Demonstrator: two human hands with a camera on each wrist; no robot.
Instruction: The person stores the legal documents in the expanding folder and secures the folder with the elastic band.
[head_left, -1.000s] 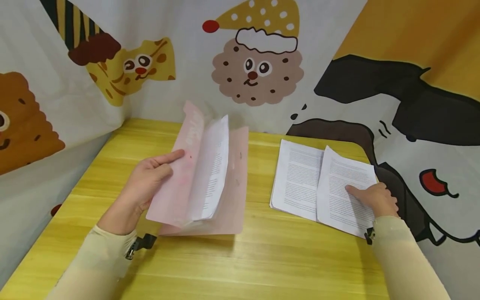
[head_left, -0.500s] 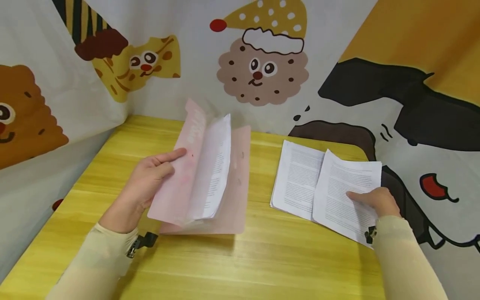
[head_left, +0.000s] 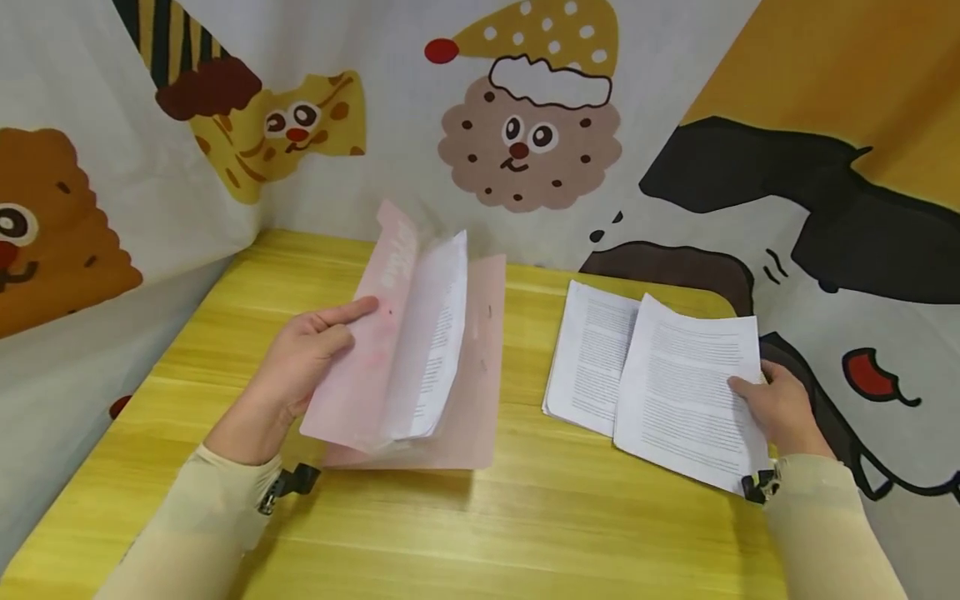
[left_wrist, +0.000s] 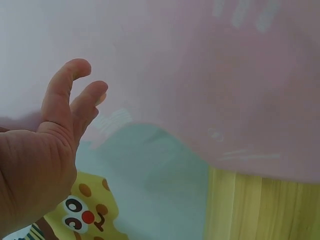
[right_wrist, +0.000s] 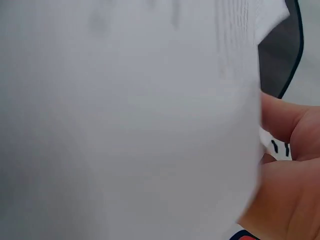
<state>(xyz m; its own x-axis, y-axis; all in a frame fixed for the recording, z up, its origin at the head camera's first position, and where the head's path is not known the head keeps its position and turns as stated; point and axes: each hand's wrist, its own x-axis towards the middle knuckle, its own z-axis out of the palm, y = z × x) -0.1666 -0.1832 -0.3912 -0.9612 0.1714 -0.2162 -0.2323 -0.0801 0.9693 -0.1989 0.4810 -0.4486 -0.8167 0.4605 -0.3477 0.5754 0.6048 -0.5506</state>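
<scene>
A pink translucent folder stands partly opened on the left half of the table, with printed sheets inside. My left hand grips the folder's raised front cover at its left edge; some fingers are hidden behind it. In the left wrist view, the pink cover fills much of the picture beside the hand. On the right, my right hand pinches a printed sheet by its right edge, thumb on top. That sheet overlaps a stack of printed pages lying on the table. Close up, the sheet looks blurred.
The yellow wood-grain table carries the folder and the papers. Behind it hangs a white curtain with cartoon prints, which also runs along both sides. Dark camera mounts sit on the wrists.
My right hand has shifted its hold to the sheet's right edge, and the sheet has slid left over the stack. The left hand and folder stay nearly still; the head view shifts slightly.
</scene>
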